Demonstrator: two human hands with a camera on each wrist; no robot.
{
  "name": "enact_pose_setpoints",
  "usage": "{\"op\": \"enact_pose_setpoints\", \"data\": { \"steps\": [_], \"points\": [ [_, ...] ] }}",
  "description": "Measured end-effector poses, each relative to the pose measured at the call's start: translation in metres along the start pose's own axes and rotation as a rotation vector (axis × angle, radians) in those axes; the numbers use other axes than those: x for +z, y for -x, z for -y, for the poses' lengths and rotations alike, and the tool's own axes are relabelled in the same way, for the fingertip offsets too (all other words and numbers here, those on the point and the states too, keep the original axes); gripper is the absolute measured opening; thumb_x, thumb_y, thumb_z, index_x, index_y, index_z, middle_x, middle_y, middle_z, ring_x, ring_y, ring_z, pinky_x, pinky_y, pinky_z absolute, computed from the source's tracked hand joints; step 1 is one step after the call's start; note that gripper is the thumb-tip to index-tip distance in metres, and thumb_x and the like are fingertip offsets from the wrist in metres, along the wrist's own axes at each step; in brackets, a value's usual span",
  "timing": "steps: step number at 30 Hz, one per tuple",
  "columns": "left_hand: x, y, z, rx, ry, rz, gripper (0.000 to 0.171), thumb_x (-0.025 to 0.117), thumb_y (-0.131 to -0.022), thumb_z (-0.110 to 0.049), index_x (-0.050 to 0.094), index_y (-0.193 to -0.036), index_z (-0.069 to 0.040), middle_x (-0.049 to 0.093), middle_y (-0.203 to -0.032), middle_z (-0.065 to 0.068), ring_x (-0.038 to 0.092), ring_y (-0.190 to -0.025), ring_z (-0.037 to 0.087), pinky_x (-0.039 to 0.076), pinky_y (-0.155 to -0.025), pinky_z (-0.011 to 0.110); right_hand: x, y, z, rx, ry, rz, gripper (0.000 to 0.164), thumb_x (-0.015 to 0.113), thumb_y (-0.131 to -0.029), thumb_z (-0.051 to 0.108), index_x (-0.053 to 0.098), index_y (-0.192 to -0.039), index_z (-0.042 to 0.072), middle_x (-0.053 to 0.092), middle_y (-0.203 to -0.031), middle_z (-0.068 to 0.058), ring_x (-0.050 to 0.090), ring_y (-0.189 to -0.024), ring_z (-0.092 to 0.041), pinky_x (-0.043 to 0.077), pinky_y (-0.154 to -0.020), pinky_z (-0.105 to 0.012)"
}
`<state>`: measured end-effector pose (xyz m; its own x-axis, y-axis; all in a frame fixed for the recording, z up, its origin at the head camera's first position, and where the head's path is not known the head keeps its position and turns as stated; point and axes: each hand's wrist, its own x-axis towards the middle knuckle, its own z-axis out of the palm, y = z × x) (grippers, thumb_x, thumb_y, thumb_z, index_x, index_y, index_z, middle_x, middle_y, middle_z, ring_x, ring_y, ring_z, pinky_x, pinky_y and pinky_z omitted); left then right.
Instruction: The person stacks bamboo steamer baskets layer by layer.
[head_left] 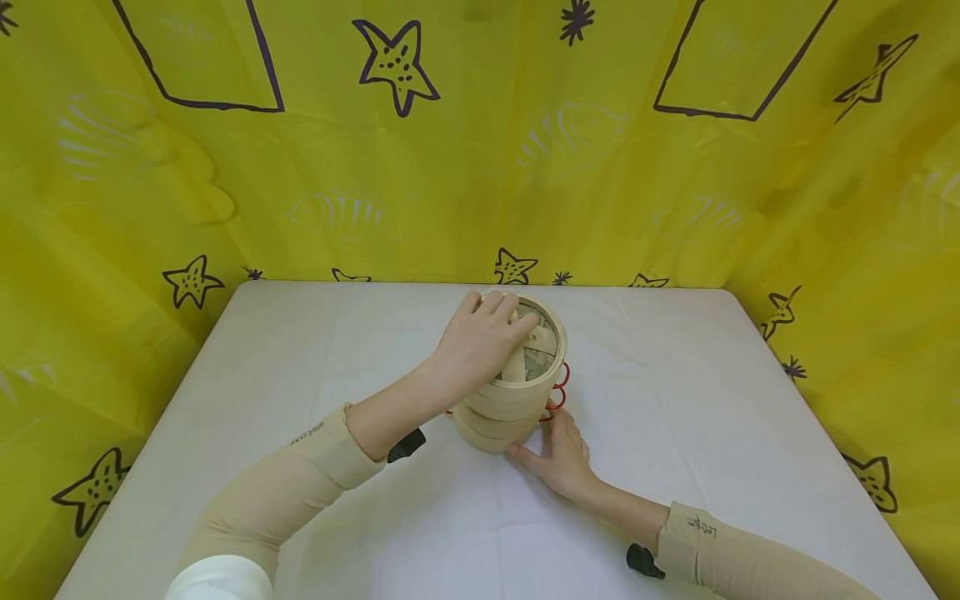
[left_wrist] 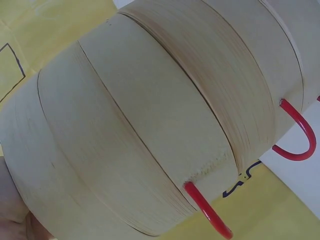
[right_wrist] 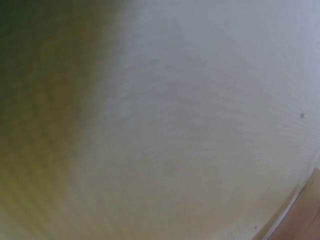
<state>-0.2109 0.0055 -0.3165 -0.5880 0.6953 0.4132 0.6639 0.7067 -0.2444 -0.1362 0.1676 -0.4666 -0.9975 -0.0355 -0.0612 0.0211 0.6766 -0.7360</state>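
A stacked bamboo steamer (head_left: 501, 412) with several tiers and red loop handles stands upright on the table, its round lid (head_left: 540, 333) on top. My left hand (head_left: 480, 342) lies over the lid, fingers curled on its raised strap. At the steamer's base, my right hand (head_left: 561, 460) grips the lower right side, thumb in front and fingers by the red loops. In the left wrist view the tier walls (left_wrist: 150, 100) and a red handle (left_wrist: 207, 210) fill most of the picture. Part of the left hand (left_wrist: 15, 220) appears at the lower left.
A white cloth (head_left: 337, 333) covers the table. Yellow curtains (head_left: 465, 167) with dark starfish drawings enclose its back and sides. The right wrist view is mostly blurred white cloth (right_wrist: 200, 100) and a yellow area.
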Motion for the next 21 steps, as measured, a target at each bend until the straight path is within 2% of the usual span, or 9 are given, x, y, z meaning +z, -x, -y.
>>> {"op": "enact_pose_setpoints", "data": {
  "steps": [21],
  "points": [
    [0.0001, 0.0018, 0.0007, -0.002, 0.021, -0.010, 0.015, 0.049, -0.093, -0.014, 0.055, -0.106, -0.018, 0.052, -0.102, 0.005, 0.048, -0.094, 0.020, 0.038, -0.081, 0.034, 0.0015, -0.0014, -0.0026, -0.015, 0.014, -0.017, 0.083, 0.069, -0.077, 0.039, 0.025, -0.136, -0.001, 0.032, -0.136, -0.023, 0.027, -0.127, -0.039, 0.018, -0.097, -0.061]
  ]
}}
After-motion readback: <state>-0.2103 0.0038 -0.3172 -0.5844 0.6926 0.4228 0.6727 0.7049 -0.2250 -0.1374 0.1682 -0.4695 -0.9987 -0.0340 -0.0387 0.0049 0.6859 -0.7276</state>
